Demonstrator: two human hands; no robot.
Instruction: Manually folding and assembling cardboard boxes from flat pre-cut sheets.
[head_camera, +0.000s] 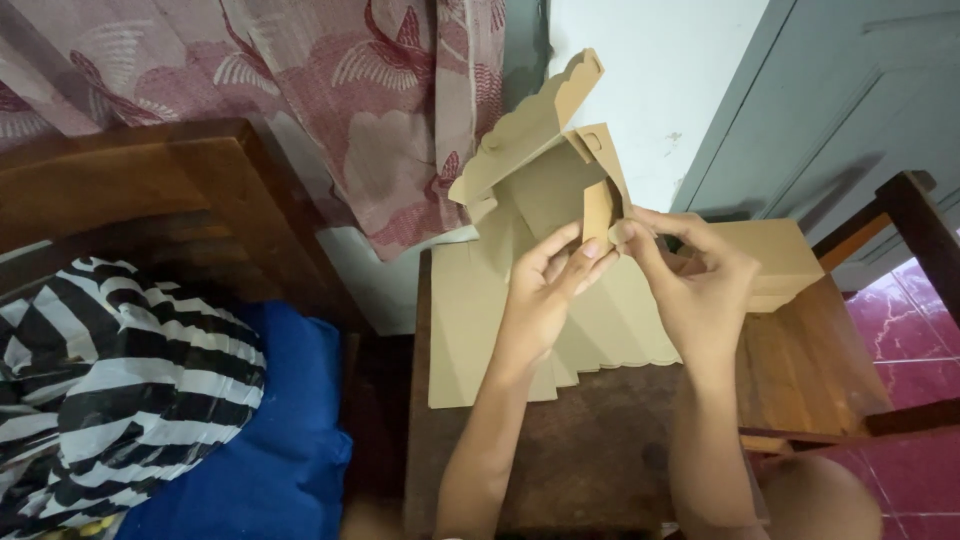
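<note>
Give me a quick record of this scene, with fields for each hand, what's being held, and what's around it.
left hand: fingers pinch a side flap of the cardboard box
right hand: fingertips grip the same flap from the other side
box state: partly folded, scalloped lid raised
beneath: flat cardboard sheets on a wooden table
right: folded box
left: blue cushion, striped cloth
behind: patterned curtain

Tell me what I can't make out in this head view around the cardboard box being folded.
- Inside of the half-folded cardboard box: hidden by its own raised flaps.
- Where the left hand and right hand fingertips meet on the flap: fingers cover it.
- Flat cardboard sheets: count unclear, overlapped and behind the forearms.
- Striped cloth: cut off by the left edge.
</note>
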